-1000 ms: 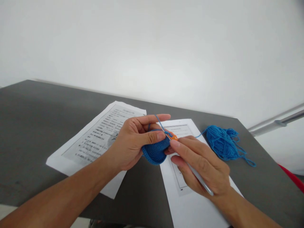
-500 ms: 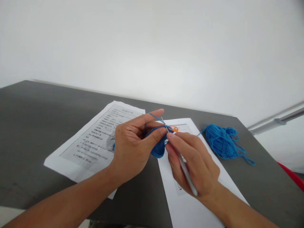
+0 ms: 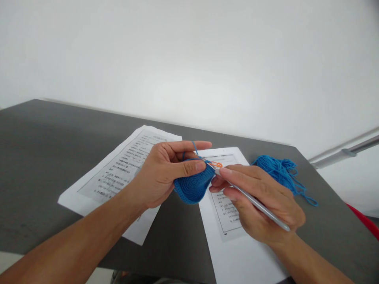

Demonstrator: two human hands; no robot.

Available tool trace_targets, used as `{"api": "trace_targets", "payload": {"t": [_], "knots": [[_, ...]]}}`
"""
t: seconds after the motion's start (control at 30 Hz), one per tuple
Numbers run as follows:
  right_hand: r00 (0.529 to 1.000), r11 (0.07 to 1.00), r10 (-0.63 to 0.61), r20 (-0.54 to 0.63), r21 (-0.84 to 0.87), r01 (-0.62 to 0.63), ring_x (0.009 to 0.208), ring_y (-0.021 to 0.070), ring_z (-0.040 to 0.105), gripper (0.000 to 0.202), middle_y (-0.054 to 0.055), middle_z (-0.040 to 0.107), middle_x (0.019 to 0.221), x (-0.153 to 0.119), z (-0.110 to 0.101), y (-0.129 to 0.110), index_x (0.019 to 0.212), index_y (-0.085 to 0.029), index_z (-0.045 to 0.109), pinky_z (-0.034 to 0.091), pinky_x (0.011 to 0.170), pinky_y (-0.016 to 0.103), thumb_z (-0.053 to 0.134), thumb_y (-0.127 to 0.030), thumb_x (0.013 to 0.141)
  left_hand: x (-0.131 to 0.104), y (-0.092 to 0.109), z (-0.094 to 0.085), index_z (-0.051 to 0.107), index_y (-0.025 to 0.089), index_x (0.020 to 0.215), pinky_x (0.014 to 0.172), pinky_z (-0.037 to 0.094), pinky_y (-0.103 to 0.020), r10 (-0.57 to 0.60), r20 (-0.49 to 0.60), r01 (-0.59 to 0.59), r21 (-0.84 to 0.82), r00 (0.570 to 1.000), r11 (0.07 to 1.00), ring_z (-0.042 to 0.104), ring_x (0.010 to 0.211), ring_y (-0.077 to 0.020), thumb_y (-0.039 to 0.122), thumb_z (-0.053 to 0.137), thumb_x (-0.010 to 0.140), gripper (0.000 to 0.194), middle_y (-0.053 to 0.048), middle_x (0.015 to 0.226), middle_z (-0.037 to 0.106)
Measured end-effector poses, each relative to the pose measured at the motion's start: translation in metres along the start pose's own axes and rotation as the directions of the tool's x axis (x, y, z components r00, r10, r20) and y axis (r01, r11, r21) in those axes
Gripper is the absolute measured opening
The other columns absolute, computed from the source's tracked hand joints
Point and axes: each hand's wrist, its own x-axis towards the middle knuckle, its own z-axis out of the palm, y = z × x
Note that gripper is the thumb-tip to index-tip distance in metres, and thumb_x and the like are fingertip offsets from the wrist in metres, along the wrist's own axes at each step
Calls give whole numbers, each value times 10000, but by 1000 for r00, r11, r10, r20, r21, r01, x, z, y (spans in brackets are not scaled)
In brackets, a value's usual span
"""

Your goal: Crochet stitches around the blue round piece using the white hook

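Observation:
My left hand (image 3: 168,169) pinches the upper edge of a rounded blue crocheted piece (image 3: 194,185) between thumb and fingers. Its index finger is stretched to the right, with blue yarn passing over it. In my right hand (image 3: 263,197) is a grey-handled crochet hook (image 3: 257,203), held like a pen and slanting down to the right. The hook's thin tip meets the top edge of the piece by the left thumb. An orange stitch marker (image 3: 217,164) hangs at that edge, between both hands.
A printed sheet (image 3: 109,173) lies on the dark table (image 3: 53,157) at the left, another printed sheet (image 3: 237,252) under the right hand. A loose blue yarn ball (image 3: 275,171) rests at the right. Behind stands a white wall (image 3: 189,71); a metal bar (image 3: 349,152) is at the right.
My right hand has moved right, and the hook now lies at a flatter slant. The left hand has turned, showing more of the crocheted piece. The left index finger is lower and reaches further right.

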Motion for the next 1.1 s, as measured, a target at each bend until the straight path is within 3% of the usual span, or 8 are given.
{"api": "trace_targets", "payload": {"t": [0.2,0.4,0.57,0.9,1.1], "knots": [[999,996,43,23,78,-44,861,219,782,500,73,820,1022,5,-6,3,1359,-315,731,673,701,348,756,-97,909,2,5,-3,863,181,1005,627,565,-184,-103,5,103,47,995,994,732,681,-131,133,920,708,307,-73,823,823],[996,990,74,42,119,-79,783,216,787,452,70,827,968,9,-12,4,1305,-305,767,671,647,336,771,-107,898,2,7,-6,860,164,966,573,547,-153,-152,35,151,37,988,988,694,587,-96,99,892,730,247,-42,727,797],[995,987,80,67,134,-89,766,234,801,433,75,837,941,11,-15,6,1276,-296,783,682,624,343,771,-99,890,4,10,-9,858,163,976,641,587,-191,-199,52,194,84,979,977,755,685,-141,103,886,736,250,-87,822,833],[991,997,25,133,72,-35,804,209,796,460,57,833,958,14,-26,7,1303,-301,768,681,670,316,774,-97,891,7,11,-16,861,158,995,649,582,-169,-251,73,240,136,965,961,756,704,-132,136,901,736,263,-115,883,841],[966,992,-96,242,-58,113,865,231,808,515,66,832,999,18,-33,3,1360,-268,732,699,758,328,782,-85,881,8,13,-18,866,163,938,600,540,-125,-238,88,211,245,967,946,713,654,-92,145,903,736,207,-69,796,822]]}}
